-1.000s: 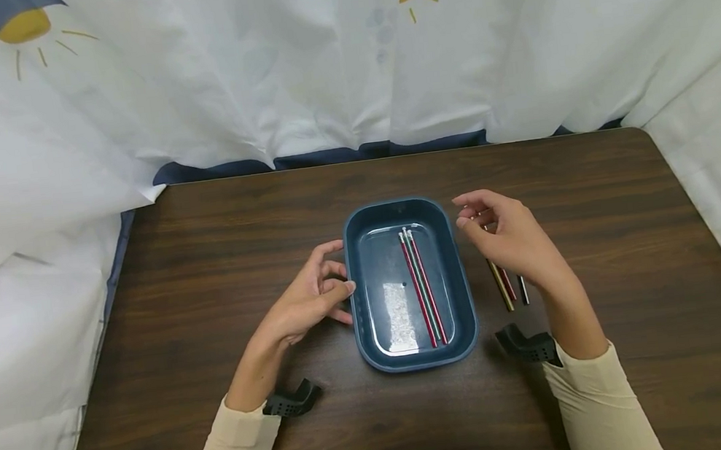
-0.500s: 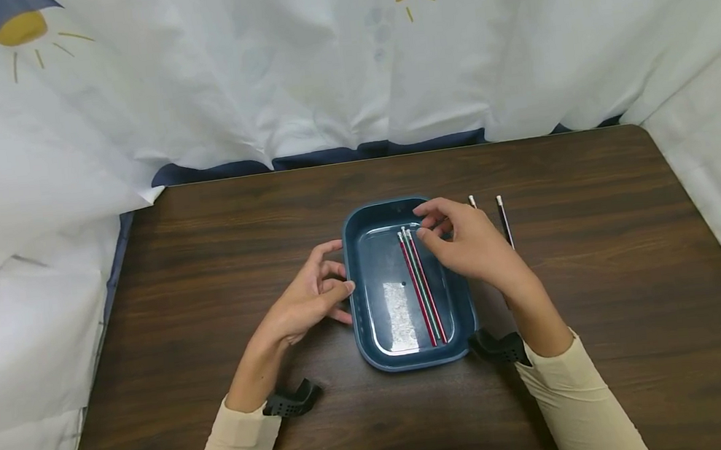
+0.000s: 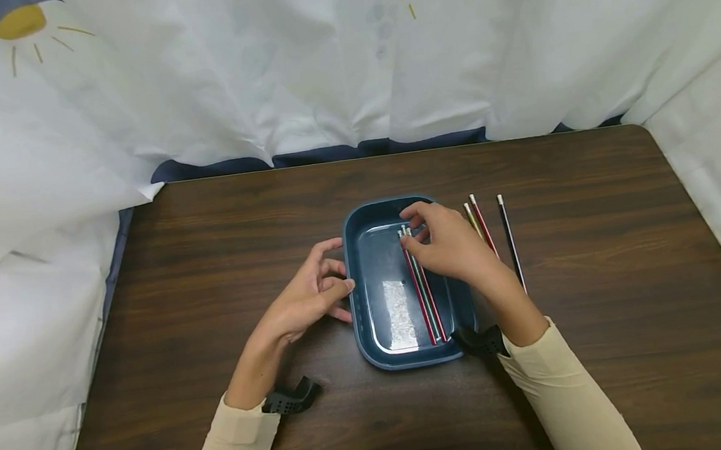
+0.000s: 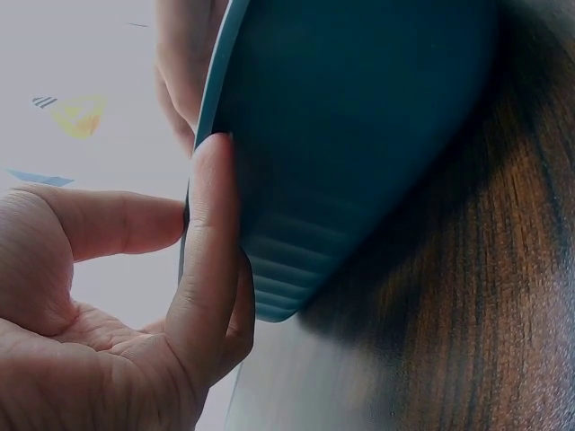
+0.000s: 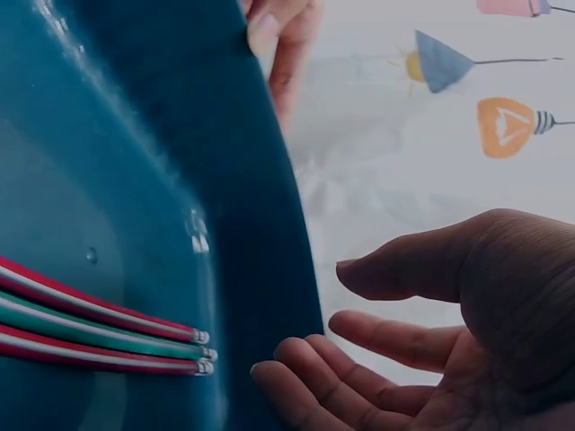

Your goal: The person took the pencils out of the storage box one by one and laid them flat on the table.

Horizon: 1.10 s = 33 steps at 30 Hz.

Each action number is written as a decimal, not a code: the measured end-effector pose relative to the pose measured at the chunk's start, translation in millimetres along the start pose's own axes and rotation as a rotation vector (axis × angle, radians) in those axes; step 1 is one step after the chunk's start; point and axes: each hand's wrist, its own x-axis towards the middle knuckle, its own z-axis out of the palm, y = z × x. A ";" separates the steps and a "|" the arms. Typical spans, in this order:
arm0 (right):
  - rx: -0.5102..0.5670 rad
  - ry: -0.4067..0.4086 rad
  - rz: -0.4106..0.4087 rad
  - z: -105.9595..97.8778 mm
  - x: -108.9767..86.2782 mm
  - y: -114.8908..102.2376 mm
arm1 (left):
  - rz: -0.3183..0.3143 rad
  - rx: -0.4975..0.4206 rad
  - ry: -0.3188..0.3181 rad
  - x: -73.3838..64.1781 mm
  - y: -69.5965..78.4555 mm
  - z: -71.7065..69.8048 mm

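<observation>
A blue plastic tray [image 3: 373, 282] stands mid-table, holding two red pencils and a green one [image 5: 99, 329] side by side. My left hand [image 3: 305, 300] pinches the tray's left rim, thumb on one side and fingers on the other in the left wrist view. Over the tray's upper right part hovers my right hand [image 3: 451, 245], close to the pencils' upper ends. Its fingers [image 5: 310, 382] are loosely bent, thumb apart, with nothing between them. Right of the tray lie a gold pencil [image 3: 474, 222], a red pencil [image 3: 484, 225] and a black pencil [image 3: 512, 242]; the right arm hides their lower parts.
The dark wooden table [image 3: 234, 216] carries everything. White curtains [image 3: 317, 61] hang behind it and down both sides. A black wrist mount [image 3: 293, 397] sits on the left wrist, another [image 3: 478, 342] on the right.
My right hand has moved left from above the loose pencils to over the tray, uncovering their upper ends. The left hand and the tray have stayed put.
</observation>
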 end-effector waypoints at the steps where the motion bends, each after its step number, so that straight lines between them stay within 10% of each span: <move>1: -0.004 -0.004 0.002 1.5 1.4 -0.1 | 0.000 -0.001 -0.001 0.0 -0.6 -0.2; 19: -0.264 -0.128 0.067 22.2 16.6 -7.4 | 0.000 -0.003 -0.003 -0.6 -1.1 -0.8; 33: -0.267 -0.132 0.091 30.2 17.4 -12.5 | 0.006 -0.008 -0.006 0.5 -2.3 -1.4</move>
